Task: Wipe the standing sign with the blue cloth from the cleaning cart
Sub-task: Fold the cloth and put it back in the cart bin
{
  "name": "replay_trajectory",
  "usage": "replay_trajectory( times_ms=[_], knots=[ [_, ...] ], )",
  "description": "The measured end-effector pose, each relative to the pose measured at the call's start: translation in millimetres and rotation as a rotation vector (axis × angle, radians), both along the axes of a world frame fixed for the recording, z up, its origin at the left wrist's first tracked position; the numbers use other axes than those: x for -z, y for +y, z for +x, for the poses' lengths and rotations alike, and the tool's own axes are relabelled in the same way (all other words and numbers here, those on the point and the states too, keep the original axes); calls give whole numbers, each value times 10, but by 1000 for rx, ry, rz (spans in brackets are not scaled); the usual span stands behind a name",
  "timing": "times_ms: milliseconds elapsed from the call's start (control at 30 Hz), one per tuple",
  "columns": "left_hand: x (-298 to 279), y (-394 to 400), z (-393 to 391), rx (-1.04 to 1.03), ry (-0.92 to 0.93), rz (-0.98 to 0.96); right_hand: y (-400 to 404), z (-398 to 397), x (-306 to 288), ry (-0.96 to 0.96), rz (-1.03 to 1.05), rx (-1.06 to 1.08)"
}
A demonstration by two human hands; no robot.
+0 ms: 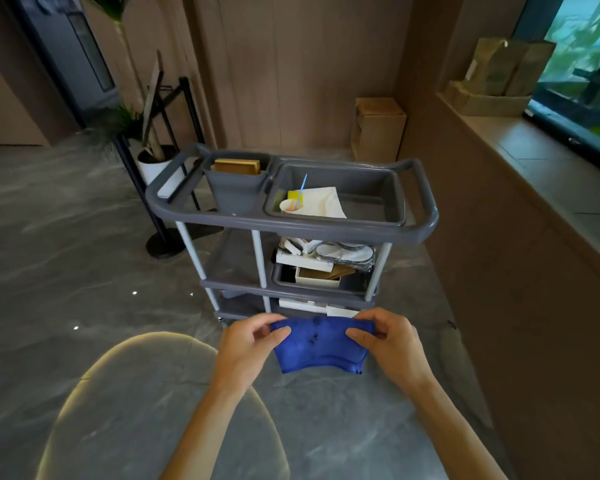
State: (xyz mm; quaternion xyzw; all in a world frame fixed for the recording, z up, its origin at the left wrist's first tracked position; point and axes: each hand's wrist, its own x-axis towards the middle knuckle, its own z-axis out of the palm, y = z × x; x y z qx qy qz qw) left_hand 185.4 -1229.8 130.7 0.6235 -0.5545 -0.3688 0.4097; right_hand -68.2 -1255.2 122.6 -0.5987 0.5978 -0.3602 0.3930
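Hands hold a crumpled blue cleaning cloth point(317, 344) stretched between them, the left hand point(248, 344) pinching its left edge with thumb and curled fingers, the right hand point(387, 339) pinching its right edge the same way; the cloth hangs above the grey marbled floor point(66, 258). Just beyond the hands stands the grey three-tier plastic cleaning cart point(291, 223), a white paper cup point(291, 206) in its top tray; further off, beyond the left hand, stands the black-framed standing sign point(168, 161), beside a white plant pot point(153, 164).
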Motion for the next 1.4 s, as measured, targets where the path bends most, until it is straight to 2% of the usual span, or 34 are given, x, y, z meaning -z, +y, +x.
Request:
replay_trajectory(
  times_ms=[333, 600, 833, 1200, 1400],
  knots=[
    [169, -1273, -226, 58, 49, 33, -1080, -187, 132, -18, -28, 74],
    [216, -2713, -257, 158, 92, -37, -2340, -223, 142, 19, -44, 155],
    [165, -3940, -90, 189, 94, -11, -3415, -41, 86, 22, -54, 215],
    [298, -5177, -396, 261, 56, 12, -4517, -294, 111, 27, 36, 248],
    [414, -5703, -728, 212, 63, 56, -5125, -589, 248, -36, 44, 207]
  ],
)
